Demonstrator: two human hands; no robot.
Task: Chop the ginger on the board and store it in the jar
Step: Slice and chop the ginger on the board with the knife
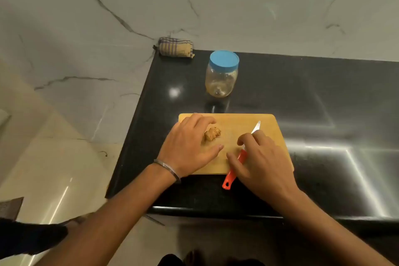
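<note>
Reaching for the knife (241, 153) w/ curled right hand (265, 162) (grip unclear), left hand (190, 147) spread over ginger (212, 133) on board (269, 136) — lumpy root may roll, blade nears fingertips. Jar (222, 75) behind, lidded.

**Black bench, four things on it**

The bench (313, 114) was a glossy black stone top that ended at a corner on the left, with bright streaks of light reflected across its right half. A wooden cutting board (267, 136) lay flat near the front edge. Behind the board, well apart from it, a clear jar (222, 77) with a blue lid (224, 59) stood upright. At the back left corner a rolled checked cloth (176, 47) lay against the marble wall. A knife's red handle (232, 176) ran off the board's front edge over the bench.
</note>
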